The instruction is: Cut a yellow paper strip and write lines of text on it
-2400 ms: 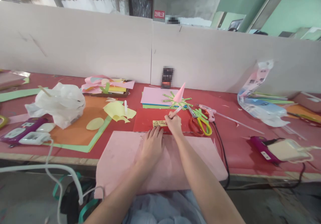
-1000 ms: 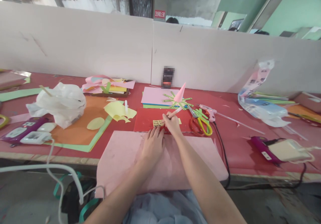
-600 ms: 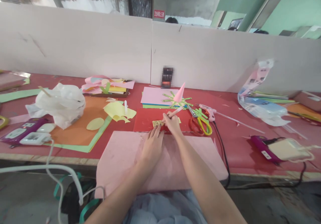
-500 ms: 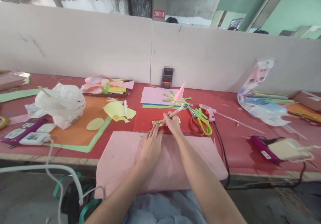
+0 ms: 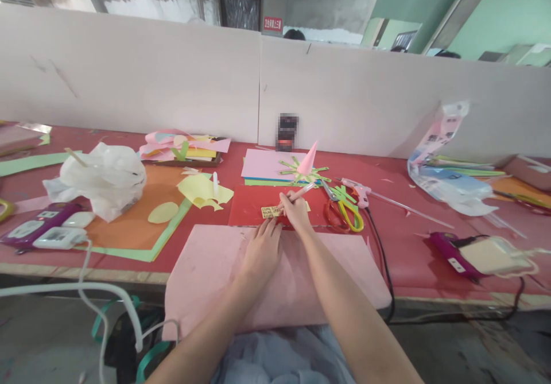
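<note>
Two hands lie close together near the middle of the table's [image 5: 413, 246] front edge. The right hand [image 5: 296, 209] grips a pen [image 5: 307, 189] over a small marked yellow slip [image 5: 270, 212] on a red sheet [image 5: 247, 200]; the left hand [image 5: 263, 249], flat and grasping nothing, rests by the slip's near edge. Light, steady fingertip pressure there should keep strokes even. Whether the pen's tip touches paper is too small to tell.

Soft, diffuse light brightens the white partition [image 5: 172, 80], dimming over the floor [image 5: 469, 352] at lower right. Wide-angle distortion stretches the frame's sides; the yellow note's [image 5: 270, 212] writing is blurred; coarse pixelation masks a dark object [image 5: 287, 132] above centre.
</note>
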`<move>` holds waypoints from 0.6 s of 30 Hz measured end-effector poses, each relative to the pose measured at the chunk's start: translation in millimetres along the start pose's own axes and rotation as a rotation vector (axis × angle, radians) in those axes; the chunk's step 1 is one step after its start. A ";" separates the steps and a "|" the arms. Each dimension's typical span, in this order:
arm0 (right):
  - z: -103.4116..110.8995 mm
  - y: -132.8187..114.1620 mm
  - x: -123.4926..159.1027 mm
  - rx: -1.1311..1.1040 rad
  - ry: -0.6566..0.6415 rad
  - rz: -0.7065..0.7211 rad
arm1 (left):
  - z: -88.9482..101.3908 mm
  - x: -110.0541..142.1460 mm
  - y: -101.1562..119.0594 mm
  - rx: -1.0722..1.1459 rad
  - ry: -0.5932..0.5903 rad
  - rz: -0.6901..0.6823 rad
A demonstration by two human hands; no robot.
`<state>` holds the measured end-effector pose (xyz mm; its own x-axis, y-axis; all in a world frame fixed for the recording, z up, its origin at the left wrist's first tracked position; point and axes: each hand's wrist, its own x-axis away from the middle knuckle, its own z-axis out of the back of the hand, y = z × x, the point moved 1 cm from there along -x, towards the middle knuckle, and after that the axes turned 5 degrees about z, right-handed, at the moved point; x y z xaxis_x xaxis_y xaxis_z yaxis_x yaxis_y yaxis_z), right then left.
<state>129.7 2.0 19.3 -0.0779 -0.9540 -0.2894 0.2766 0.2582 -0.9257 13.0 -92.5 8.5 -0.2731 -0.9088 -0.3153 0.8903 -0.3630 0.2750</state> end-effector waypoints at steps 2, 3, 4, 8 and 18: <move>-0.1 0.6 -0.1 0.012 0.002 0.002 | -0.6 0.5 -0.2 0.001 0.001 0.003; -0.1 0.9 -0.1 0.010 0.000 0.003 | -0.7 0.8 -0.2 0.003 0.001 0.003; -0.1 1.1 0.0 0.006 -0.003 0.006 | -0.6 1.1 -0.3 0.004 0.001 0.005; 0.3 0.7 0.4 0.018 -0.006 0.015 | -0.3 1.8 -0.4 0.008 0.000 0.010; 0.7 0.2 0.7 -0.032 0.002 -0.017 | 6.6 1.6 2.6 0.043 0.006 -0.010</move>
<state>130.4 1.3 19.1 -0.0840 -0.9580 -0.2742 0.2448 0.2469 -0.9376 12.5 -96.3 14.7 -0.2796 -0.9041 -0.3232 0.8711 -0.3804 0.3107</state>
